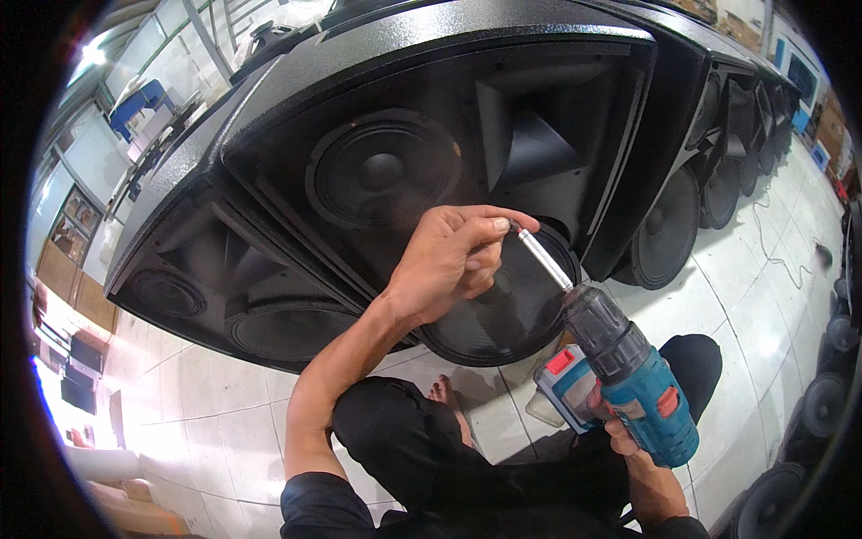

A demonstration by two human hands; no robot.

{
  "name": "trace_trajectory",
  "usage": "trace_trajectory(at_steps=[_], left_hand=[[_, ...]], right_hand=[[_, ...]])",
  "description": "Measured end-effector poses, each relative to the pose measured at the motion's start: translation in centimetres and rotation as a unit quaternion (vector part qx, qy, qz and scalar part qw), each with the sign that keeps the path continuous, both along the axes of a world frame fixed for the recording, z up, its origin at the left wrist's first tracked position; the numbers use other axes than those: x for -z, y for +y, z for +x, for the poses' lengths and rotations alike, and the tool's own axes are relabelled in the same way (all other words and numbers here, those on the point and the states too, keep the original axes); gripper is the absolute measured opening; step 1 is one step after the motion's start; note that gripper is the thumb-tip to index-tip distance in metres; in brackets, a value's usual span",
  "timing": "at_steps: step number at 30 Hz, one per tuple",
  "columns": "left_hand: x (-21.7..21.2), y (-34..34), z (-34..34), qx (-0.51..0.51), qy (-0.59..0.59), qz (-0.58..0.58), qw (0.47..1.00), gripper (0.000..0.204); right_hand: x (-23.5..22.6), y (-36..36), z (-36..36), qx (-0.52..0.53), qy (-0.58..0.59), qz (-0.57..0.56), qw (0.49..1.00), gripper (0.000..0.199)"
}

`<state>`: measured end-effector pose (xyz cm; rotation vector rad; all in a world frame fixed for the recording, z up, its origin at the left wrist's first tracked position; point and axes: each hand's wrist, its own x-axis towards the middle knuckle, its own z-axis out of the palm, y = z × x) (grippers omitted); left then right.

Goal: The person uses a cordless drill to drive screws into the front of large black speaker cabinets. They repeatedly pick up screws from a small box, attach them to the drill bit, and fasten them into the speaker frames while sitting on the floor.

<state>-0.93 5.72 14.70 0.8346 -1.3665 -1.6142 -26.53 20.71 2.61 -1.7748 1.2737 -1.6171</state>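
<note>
My right hand is wrapped round the grip of a teal and black cordless drill, which points up and to the left. A long silver bit holder sticks out of its chuck. At the holder's tip, my left hand pinches a small dark screw between thumb and fingers; the fingers partly hide it. Behind my left hand stands a large black speaker cabinet. It has a round upper driver, a rectangular horn and a lower woofer, partly covered by my hand.
Another black speaker cabinet adjoins on the left. More cabinets line up to the right. Loose round speaker drivers sit along the right edge. My knees are bent close below the cabinet, over a white tiled floor.
</note>
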Motion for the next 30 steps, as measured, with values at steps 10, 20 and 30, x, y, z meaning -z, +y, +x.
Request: trace_trajectory(at_steps=[10, 20, 30], left_hand=[[-0.4, -0.1, -0.8, -0.106, -0.056, 0.029, 0.992, 0.025], [-0.5, 0.0, -0.4, -0.093, -0.014, 0.041, 0.995, 0.025], [-0.1, 0.1, -0.2, -0.065, -0.023, -0.001, 0.998, 0.019]], right_hand=[[0.0, 0.4, -0.2, -0.055, -0.045, 0.025, 0.997, 0.041], [-1.3, -0.8, 0.3, -0.234, -0.305, 0.187, 0.904, 0.082], [-1.9, -1.5, 0.5, -0.23, -0.415, 0.179, 0.862, 0.071]])
